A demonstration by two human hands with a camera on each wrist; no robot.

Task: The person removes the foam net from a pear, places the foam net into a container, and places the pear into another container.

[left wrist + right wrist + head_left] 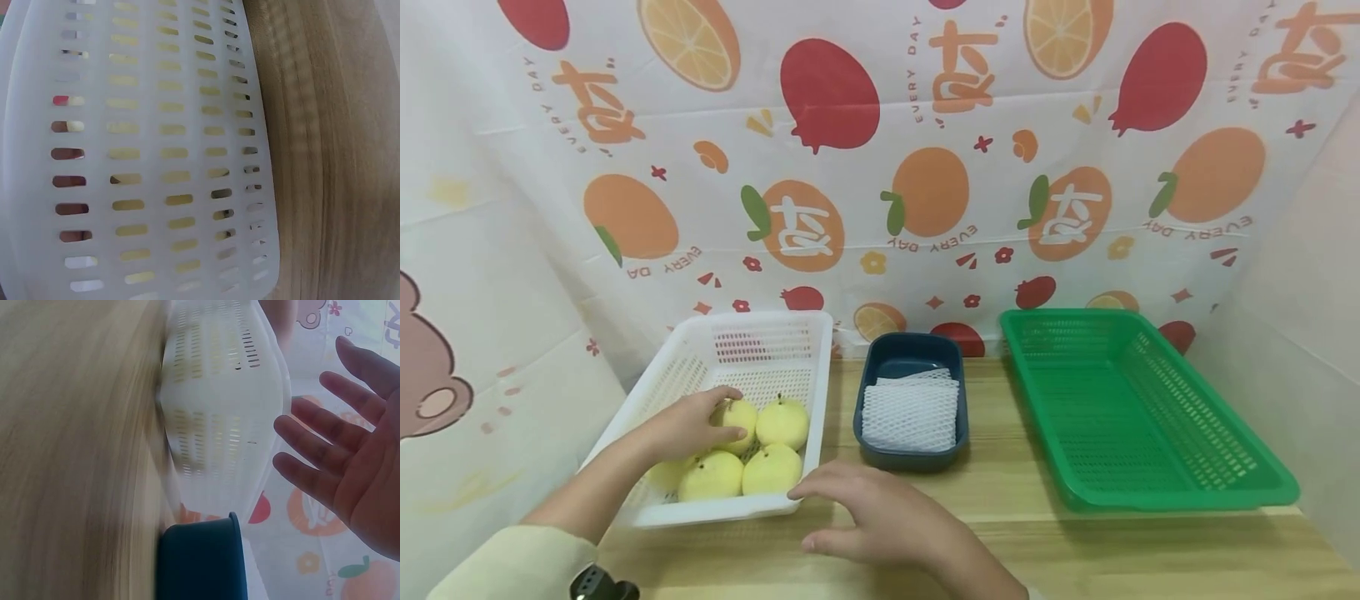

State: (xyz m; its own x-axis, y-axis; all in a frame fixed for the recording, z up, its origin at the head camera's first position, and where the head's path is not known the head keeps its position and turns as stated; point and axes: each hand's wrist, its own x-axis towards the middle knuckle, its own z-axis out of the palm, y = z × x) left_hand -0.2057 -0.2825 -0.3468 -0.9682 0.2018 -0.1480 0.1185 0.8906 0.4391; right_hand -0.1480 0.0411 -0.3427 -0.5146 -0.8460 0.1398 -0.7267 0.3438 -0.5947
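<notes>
Inside the white basket [823, 392], my left hand [688, 427] grips a round yellow pear [742, 419], thumb on the near side and fingers over the far side. Other yellow pears lie around it, among them one pear [783, 423] to the right and one pear [772, 470] by the front wall. In the left wrist view the basket's slotted wall [144, 150] hides the hand's grip. My right hand [880, 517] hovers near the basket's front right corner, fingers spread and holding nothing; the right wrist view shows the same bare palm [369, 462].
A dark blue tub [912, 460] holding white foam net sleeves [910, 414] stands right of the white basket. Further right lies a green basket [1060, 467] with nothing in it. A fruit-print cloth [865, 200] hangs behind the wooden table [985, 546].
</notes>
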